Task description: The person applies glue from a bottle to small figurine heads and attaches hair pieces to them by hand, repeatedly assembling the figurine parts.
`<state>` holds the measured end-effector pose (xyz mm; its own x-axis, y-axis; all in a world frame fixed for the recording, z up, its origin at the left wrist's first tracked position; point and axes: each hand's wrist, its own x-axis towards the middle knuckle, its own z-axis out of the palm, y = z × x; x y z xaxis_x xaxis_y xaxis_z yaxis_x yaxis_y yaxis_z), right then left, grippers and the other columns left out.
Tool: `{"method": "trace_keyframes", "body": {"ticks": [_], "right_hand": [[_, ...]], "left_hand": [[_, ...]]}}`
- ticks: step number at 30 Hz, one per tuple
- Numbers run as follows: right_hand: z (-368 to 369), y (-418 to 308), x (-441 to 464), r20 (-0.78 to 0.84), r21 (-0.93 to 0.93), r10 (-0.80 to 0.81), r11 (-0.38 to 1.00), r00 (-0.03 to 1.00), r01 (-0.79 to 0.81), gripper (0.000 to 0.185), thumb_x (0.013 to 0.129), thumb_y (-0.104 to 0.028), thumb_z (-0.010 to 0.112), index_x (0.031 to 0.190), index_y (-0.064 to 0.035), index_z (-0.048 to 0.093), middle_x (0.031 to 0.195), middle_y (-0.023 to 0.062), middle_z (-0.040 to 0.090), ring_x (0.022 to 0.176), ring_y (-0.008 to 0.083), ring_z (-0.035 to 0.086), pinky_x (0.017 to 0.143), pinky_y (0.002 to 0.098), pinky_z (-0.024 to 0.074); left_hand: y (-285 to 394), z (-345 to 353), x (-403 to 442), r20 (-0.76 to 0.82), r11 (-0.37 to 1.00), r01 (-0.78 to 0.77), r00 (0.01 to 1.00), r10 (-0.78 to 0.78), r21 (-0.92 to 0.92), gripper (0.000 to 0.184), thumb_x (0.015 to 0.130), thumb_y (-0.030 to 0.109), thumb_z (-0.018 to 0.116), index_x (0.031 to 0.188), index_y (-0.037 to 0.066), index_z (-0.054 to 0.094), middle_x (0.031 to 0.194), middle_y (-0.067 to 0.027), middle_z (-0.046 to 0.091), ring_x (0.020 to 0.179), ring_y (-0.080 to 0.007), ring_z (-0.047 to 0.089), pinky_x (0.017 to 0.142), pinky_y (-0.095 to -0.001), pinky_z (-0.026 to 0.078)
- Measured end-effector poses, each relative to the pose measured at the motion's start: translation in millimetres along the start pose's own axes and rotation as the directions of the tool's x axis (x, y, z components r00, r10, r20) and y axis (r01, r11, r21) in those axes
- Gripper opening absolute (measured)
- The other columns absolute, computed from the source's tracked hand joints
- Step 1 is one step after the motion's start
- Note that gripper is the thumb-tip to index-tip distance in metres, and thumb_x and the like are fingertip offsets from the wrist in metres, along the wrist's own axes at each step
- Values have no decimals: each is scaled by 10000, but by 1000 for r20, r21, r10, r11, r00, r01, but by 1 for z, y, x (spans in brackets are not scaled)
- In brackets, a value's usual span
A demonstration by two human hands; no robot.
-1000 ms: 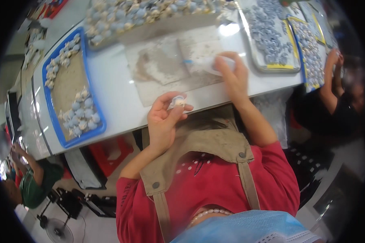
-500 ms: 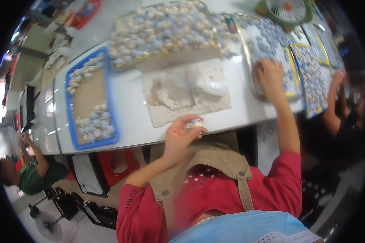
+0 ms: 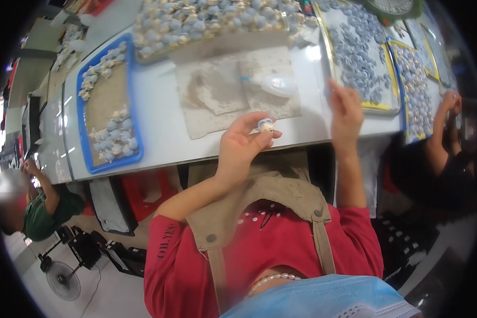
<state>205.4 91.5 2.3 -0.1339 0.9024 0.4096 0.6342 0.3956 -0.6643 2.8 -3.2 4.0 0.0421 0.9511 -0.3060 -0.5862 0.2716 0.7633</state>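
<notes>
At the far left, a co-worker in a green shirt (image 3: 55, 209) is seen above a fan (image 3: 63, 279). On the white desk (image 3: 159, 143), a blue plastic tray (image 3: 85, 146) is partly filled with blue-capped figurine heads (image 3: 114, 138), grouped in two clusters. At the back, a heap of similar heads (image 3: 206, 26) is piled. In front of it a stained board (image 3: 206, 124) is laid flat, and on it a white squeeze bottle (image 3: 275, 86) with a blue tip is set on its side. Near the desk's front edge, one small figurine head (image 3: 265, 125) is pinched between the thumb and fingers of the left hand (image 3: 244, 140). The right hand (image 3: 347, 114) is raised just beside a pale tray (image 3: 377, 110) strewn with blue-grey pieces (image 3: 359, 58); its fingers are blurred and curled, and whether anything is pinched cannot be told. Farther right, a yellow-edged tray (image 3: 404, 108) is covered with small pieces, and a co-worker in dark clothing (image 3: 426, 169) is seen beyond.
</notes>
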Motion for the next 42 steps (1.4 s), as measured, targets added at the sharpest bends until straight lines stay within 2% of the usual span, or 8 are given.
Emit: {"method": "trace_keyframes", "body": {"ticks": [8,11,13,19,21,27,29,42], "right_hand": [[-2,-8,-23,222,-238,249,951,943,-196,242,702,-10,635,940,-49,622,801,110,558,736,264,558,654,311,447],[-6,-13,-22,183,-343,48,939,982,18,255,667,-32,677,914,-43,612,774,93,561,691,237,560,624,298,450],[-4,-22,-27,237,-34,163,987,958,-159,259,651,-34,718,880,-6,601,748,62,568,624,129,533,568,235,425],[7,-69,-50,428,268,122,929,896,-255,305,631,-84,761,888,-47,601,766,49,579,614,107,549,555,223,455],[11,-75,-47,430,261,104,937,897,-234,292,645,-85,753,894,-50,604,766,47,577,616,111,556,561,230,464],[12,-70,-53,383,260,39,954,923,-148,265,671,-43,717,913,-53,608,800,68,600,648,146,593,557,253,473],[11,-68,-53,344,213,-66,977,937,-9,241,679,-23,700,903,-48,614,790,85,607,642,168,600,540,253,467],[12,-70,-56,269,207,-122,976,955,67,168,687,5,674,841,-33,620,687,87,587,569,202,579,474,271,435]], "left_hand": [[-3,-7,-7,23,1000,30,999,-30,6,325,843,43,563,1148,-4,462,1091,-102,533,922,-174,583,718,-229,464],[-4,-9,-9,30,999,43,999,-43,-1,347,840,45,562,1168,5,458,1103,-109,538,930,-172,578,720,-226,471],[-5,-13,-10,19,999,42,999,-42,1,363,838,45,560,1184,15,454,1115,-113,540,936,-172,575,721,-222,477],[-12,-15,-13,68,997,67,996,-65,-28,391,860,78,556,1211,-28,421,1066,-105,553,923,-165,577,786,-248,466],[-10,-15,-15,151,994,93,985,-83,-61,380,866,91,552,1203,-31,427,1085,-107,547,937,-156,566,816,-258,461],[-12,-13,-15,103,999,33,994,-35,22,409,859,75,559,1226,-32,413,1106,-103,548,936,-144,553,830,-255,454],[-12,-13,-15,105,999,32,994,-36,35,409,856,67,561,1227,-31,418,1100,-103,550,932,-141,552,828,-251,454],[-12,-9,-16,102,984,-27,995,9,173,348,840,53,580,1165,-41,494,1046,-85,572,888,-110,554,785,-226,457]]}}
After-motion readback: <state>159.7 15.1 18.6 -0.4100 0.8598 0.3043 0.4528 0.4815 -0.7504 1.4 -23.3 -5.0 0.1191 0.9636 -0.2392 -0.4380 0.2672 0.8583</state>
